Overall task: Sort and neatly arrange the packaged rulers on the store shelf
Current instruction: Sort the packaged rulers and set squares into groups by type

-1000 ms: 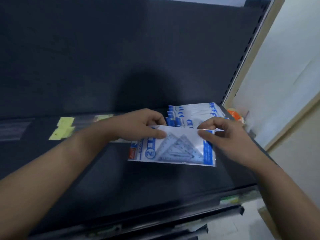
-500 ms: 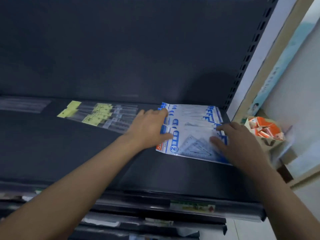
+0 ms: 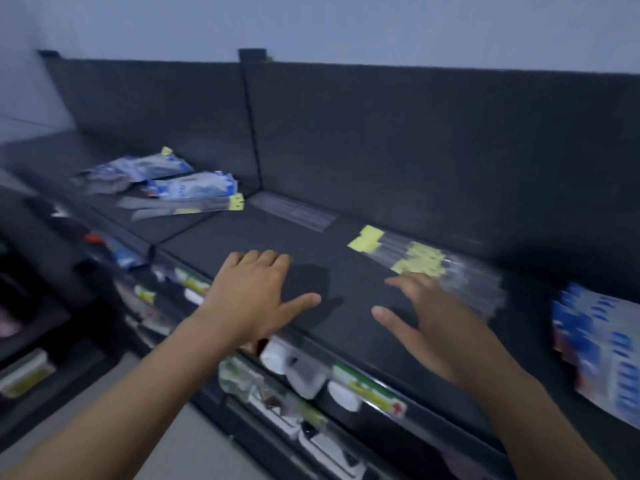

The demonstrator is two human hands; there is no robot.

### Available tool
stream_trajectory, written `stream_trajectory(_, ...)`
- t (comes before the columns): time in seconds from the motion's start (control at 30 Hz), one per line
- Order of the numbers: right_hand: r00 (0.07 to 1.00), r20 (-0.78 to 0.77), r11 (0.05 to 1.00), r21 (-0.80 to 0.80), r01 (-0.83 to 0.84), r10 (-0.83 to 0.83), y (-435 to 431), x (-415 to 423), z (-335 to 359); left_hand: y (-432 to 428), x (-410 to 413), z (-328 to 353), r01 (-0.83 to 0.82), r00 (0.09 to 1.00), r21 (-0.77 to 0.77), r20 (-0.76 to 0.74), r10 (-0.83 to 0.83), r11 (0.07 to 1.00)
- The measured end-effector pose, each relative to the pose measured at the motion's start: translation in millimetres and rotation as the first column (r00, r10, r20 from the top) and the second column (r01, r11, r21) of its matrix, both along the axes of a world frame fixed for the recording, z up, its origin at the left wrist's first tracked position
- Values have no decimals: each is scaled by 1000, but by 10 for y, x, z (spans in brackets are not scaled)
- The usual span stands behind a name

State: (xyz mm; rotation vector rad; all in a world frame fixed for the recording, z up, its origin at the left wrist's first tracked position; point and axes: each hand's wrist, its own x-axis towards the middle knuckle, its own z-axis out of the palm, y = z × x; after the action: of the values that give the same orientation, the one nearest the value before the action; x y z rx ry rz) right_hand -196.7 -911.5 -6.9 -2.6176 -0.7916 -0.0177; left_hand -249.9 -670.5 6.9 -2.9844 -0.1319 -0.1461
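Note:
Both hands hover empty over the dark shelf (image 3: 311,237), fingers spread. My left hand (image 3: 256,289) is over bare shelf near the front edge. My right hand (image 3: 429,313) is just in front of a row of clear ruler packs with yellow header tags (image 3: 426,261). A stack of blue-and-white set-square packs (image 3: 599,344) lies at the far right. On the shelf section to the left sits a loose heap of blue-and-white packs (image 3: 162,178) and a long yellow-tagged ruler pack (image 3: 194,204). A clear pack (image 3: 294,209) lies by the back panel.
An upright divider (image 3: 251,126) splits the back panel between the two shelf sections. Lower shelves (image 3: 304,386) below the front edge hold small packaged goods and price labels. The floor (image 3: 194,445) shows at bottom left. The view is motion-blurred.
Both hands have let go of the set-square pack, which now lies on the stack at the right. The view has swung left, and both hands have moved left over the middle of the shelf.

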Motion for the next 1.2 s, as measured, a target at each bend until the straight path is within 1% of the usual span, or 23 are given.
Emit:
stream_trajectory(0.07,997,11,996,48,-76,75,665,-36,-26,640,-188,-36,-76,997,33,-13,76,997)
stream_trajectory(0.17,983,16,965,187,-184,184,1692,-122,-76,1579,-468,-106,-166,986,47,-27,167,985)
stream_trajectory(0.27,963,-6,932,251,-260,270,2573,-222,-75,2386,-693,-139,-239,969,34,-50,240,970)
stream_trajectory(0.37,948,-70,919,275,-282,312,3230,-237,-31,3032,-780,-142,-279,958,12,-61,279,960)
stream_trajectory(0.5,949,-119,935,242,-259,293,3862,-56,-13,3665,-664,-176,-288,956,-17,-70,286,957)
stream_trajectory(0.63,950,-116,949,170,-267,288,4376,291,-86,4160,-310,-266,-269,963,-69,-44,266,961)
stream_trajectory(0.73,960,-132,958,180,-223,248,4753,627,-162,4501,71,-305,-229,973,-113,14,232,967)
stream_trajectory(0.8,965,-115,960,185,-212,235,5027,867,-200,4757,387,-302,-201,978,-143,32,207,969)
stream_trajectory(0.87,970,-90,961,184,-206,226,5286,1096,-209,5019,737,-264,-176,984,-164,10,180,971)
stream_trajectory(0.93,974,-91,966,177,-189,207,5501,1299,-208,5264,1088,-212,-163,987,-146,-15,162,976)
stream_trajectory(1.03,982,-97,985,83,-154,162,5754,1548,-187,5597,1595,-158,-143,990,-131,-1,144,981)
stream_trajectory(1.1,990,-99,994,-24,-103,100,5886,1660,-162,5781,1914,-154,-122,993,-168,-16,121,978)
stream_trajectory(1.2,997,-68,978,-199,-56,43,6052,1769,-155,6023,2359,-180,-98,995,-225,-40,91,970)
